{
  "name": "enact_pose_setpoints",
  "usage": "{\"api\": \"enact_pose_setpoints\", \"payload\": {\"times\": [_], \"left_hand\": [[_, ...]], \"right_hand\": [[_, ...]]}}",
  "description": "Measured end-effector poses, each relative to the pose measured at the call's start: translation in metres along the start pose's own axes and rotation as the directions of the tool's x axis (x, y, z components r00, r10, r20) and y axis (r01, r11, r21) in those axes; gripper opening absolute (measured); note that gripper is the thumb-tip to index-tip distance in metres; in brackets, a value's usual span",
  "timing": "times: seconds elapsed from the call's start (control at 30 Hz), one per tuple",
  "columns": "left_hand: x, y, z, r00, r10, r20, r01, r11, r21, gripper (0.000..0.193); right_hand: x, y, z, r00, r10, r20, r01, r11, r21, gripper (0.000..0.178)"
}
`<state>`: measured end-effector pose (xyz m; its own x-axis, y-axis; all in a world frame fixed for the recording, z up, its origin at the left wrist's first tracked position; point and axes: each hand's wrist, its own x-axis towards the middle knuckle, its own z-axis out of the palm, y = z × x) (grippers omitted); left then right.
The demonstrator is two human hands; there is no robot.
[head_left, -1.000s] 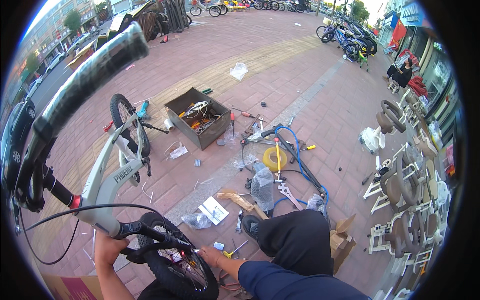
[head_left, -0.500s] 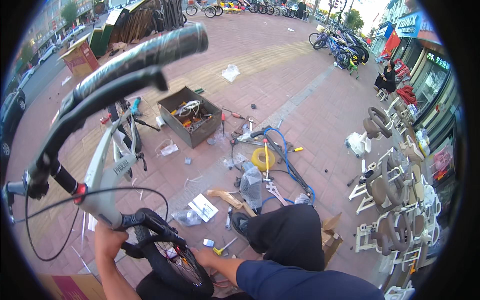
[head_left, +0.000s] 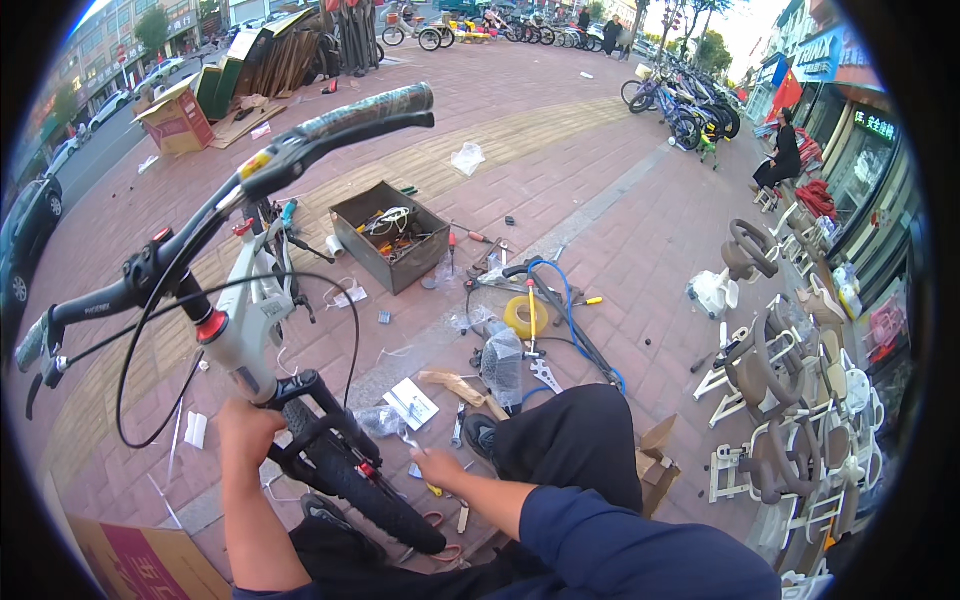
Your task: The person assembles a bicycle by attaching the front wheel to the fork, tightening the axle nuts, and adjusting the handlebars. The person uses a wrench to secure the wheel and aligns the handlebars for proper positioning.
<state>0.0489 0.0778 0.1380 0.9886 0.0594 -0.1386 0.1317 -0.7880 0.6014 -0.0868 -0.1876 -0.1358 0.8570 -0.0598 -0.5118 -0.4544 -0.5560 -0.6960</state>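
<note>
A grey bicycle (head_left: 240,330) leans on the left, its black front tyre (head_left: 370,498) close to my legs. My left hand (head_left: 250,432) is closed around the lower end of the frame, just above the black fork (head_left: 325,415). To the right of the tyre, my right hand (head_left: 437,466) is closed on a small silver metal tool (head_left: 406,437) that points up and left; its exact kind is too small to tell. Below that hand, a yellow-handled tool (head_left: 434,490) lies on the paving, partly hidden. The handlebar (head_left: 365,108) rises above, with cables looping down.
A metal toolbox (head_left: 390,240) full of tools stands ahead. Around it lie yellow tape (head_left: 525,316), a floor pump (head_left: 575,320) with blue hose, a wrench (head_left: 457,425) and a white booklet (head_left: 410,404). Child seats (head_left: 770,370) line the right. Cardboard (head_left: 140,560) sits lower left.
The handlebar and front wheel have swung round, and the tyre now shows nearly edge-on. My right hand has moved from beside the spokes up and away, with the silver tool now visible in it.
</note>
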Motion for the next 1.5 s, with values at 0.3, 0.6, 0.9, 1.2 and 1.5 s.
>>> {"api": "enact_pose_setpoints", "payload": {"times": [0.3,0.6,0.9,1.2,1.5], "left_hand": [[0.0,-0.001,0.009,0.999,-0.005,-0.041,-0.005,0.969,-0.249,0.039],[-0.004,-0.002,0.016,0.968,0.139,0.211,0.035,0.754,-0.656,0.019],[-0.001,-0.002,0.03,0.963,0.166,0.212,0.03,0.717,-0.696,0.021],[-0.006,0.001,0.028,0.97,0.09,0.225,0.067,0.792,-0.607,0.025],[-0.011,0.01,0.029,0.967,0.152,0.203,0.034,0.713,-0.701,0.014]], "right_hand": [[-0.132,-0.121,-0.081,0.798,-0.583,-0.153,0.583,0.811,-0.048,0.037],[-0.148,-0.074,-0.035,0.854,-0.413,0.318,0.521,0.702,-0.487,0.027],[-0.117,-0.075,-0.024,0.905,-0.24,0.351,0.408,0.719,-0.562,0.038],[-0.076,-0.071,0.034,0.905,-0.192,0.379,0.389,0.734,-0.558,0.029],[-0.079,-0.106,0.064,0.99,0.069,0.125,-0.013,0.915,-0.404,0.037]]}}
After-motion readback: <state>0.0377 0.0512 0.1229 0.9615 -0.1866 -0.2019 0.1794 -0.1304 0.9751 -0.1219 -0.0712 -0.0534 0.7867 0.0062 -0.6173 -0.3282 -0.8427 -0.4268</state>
